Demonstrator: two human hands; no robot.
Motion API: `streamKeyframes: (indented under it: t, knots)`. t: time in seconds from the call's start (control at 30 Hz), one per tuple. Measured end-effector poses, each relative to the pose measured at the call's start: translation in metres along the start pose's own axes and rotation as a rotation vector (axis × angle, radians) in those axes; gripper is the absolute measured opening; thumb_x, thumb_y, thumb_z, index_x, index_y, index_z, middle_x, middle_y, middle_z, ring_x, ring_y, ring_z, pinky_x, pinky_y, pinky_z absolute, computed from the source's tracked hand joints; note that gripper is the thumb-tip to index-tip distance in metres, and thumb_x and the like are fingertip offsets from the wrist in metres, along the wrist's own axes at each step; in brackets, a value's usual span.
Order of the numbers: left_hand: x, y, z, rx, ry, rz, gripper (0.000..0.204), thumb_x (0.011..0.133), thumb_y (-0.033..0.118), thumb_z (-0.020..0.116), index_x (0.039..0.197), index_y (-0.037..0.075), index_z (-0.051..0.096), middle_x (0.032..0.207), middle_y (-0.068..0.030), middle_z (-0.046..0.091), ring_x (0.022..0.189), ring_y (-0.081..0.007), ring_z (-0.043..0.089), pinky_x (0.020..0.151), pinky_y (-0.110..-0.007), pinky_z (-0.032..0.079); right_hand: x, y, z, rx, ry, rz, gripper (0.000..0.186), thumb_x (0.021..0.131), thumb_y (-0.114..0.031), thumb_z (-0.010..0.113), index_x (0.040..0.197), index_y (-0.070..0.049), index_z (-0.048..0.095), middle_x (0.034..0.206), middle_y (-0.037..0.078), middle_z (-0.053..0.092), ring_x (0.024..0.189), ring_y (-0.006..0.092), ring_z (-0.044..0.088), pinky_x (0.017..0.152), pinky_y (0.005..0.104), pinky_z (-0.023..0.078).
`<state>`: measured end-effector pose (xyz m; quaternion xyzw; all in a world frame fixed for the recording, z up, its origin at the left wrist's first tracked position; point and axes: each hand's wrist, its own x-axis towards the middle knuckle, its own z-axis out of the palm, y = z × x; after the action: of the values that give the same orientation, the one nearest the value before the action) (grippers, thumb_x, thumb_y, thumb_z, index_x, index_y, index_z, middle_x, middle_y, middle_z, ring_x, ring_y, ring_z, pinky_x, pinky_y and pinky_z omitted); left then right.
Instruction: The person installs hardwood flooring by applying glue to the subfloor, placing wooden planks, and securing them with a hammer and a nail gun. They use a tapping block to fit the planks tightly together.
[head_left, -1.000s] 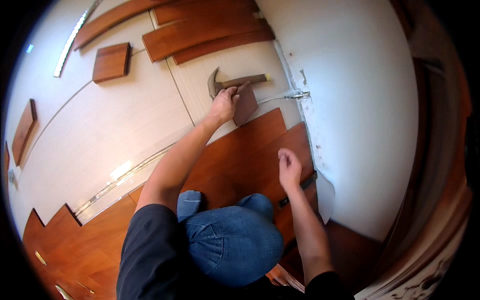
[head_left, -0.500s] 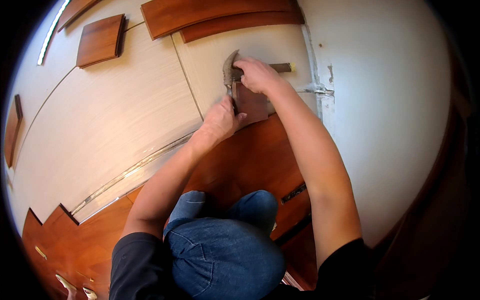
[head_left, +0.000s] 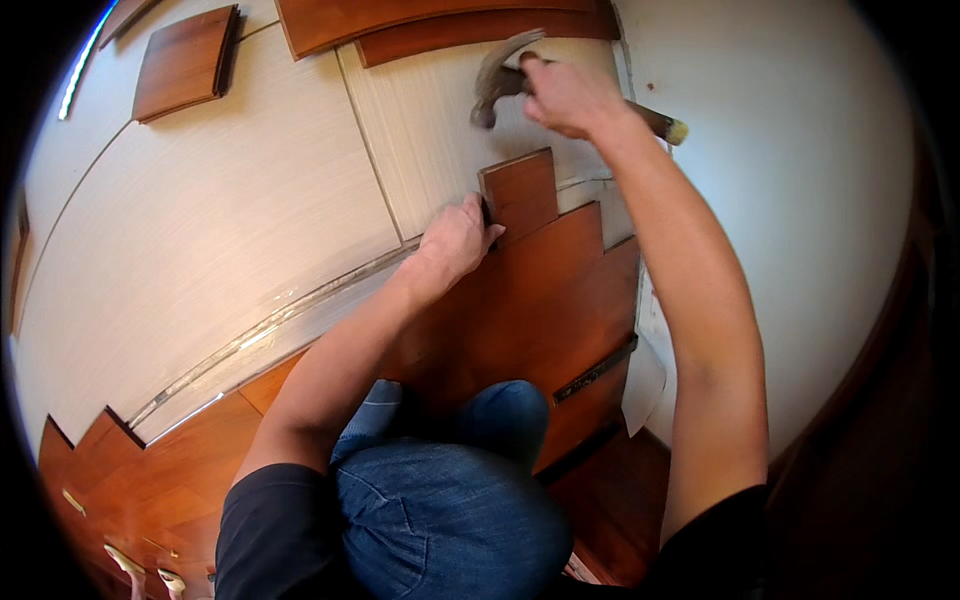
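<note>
My right hand (head_left: pixel 575 98) is closed round the handle of a claw hammer (head_left: pixel 497 82), raised clear of the floor, its head slightly blurred. The handle's pale end sticks out past my wrist. Below it, a short reddish-brown floorboard (head_left: pixel 520 195) lies against the stepped edge of the laid wood flooring (head_left: pixel 520 290). My left hand (head_left: pixel 456 240) is at that board's left edge, thumb and forefinger pinched on a slim dark rod (head_left: pixel 487 210). Most of the rod is hidden by my fingers and the board.
Loose floorboards (head_left: pixel 430 22) lie at the far side, with a short board piece (head_left: pixel 185 62) to the left. A white wall (head_left: pixel 770 220) rises at right. Pale tiles (head_left: pixel 250 190) bound the flooring. My knee (head_left: pixel 450 500) is close below; another person's feet (head_left: pixel 130 562) show lower left.
My right hand has lifted the hammer up and to the right, away from the rod and board. My left hand stays low beside the board, slightly further right.
</note>
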<state>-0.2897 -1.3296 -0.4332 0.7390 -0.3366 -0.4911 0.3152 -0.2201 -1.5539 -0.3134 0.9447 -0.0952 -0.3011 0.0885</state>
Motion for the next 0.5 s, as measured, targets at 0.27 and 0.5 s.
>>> streamKeyframes:
  t: [0.27,0.5]
  knots:
    - [-0.017,0.003,0.016,0.512,0.177,0.487,0.053,0.101,0.040,0.060,0.138,0.002,0.054,0.144,-0.0170,0.057,0.137,-0.0340,0.051,0.108,-0.044,0.046,-0.002,0.038,0.001,-0.100,0.014,0.057,0.044,0.094,-0.020,0.061,0.137,-0.017,0.054,0.103,0.018,0.075,0.097,0.0408,0.072,0.081,0.0542,0.056]
    - [-0.031,-0.007,0.056,0.775,0.053,0.673,0.072,0.104,0.046,0.051,0.161,0.005,0.035,0.173,-0.0129,0.023,0.161,-0.0287,0.015,0.130,-0.050,0.013,-0.003,0.005,0.030,-0.232,-0.177,-0.076,0.045,0.097,-0.006,0.051,0.138,-0.021,0.057,0.107,0.015,0.076,0.101,0.0368,0.073,0.081,0.0492,0.059]
